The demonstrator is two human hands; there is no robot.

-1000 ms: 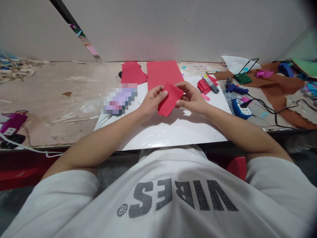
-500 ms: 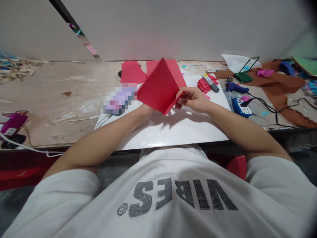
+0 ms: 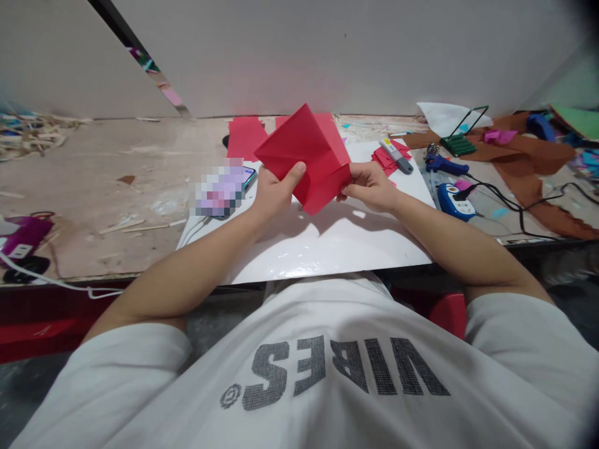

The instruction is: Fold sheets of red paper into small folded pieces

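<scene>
Between my two hands a creased sheet of red paper (image 3: 299, 146) is held up above a glossy white board (image 3: 299, 255). My left hand (image 3: 278, 187) grips its left side, thumb lying on the near face and fingers hidden behind. At the right corner my right hand (image 3: 367, 186) pinches the paper between thumb and fingers. Behind the held sheet lie more red paper pieces (image 3: 244, 138). A phone (image 3: 227, 190) with a lit, partly blurred screen rests left of my left hand.
A grey utility knife (image 3: 397, 157) lies on small red paper pieces (image 3: 381, 161) to the right. Beyond it are a blue glue gun (image 3: 447, 165), a blue power socket (image 3: 453, 201) with black cables, and brown paper (image 3: 524, 187). Wood scraps (image 3: 37, 134) litter the left side.
My left hand has come from behind the paper, its thumb now on the front. The paper has turned slightly, showing a crease, and my right hand has shifted its pinch at the corner.
</scene>
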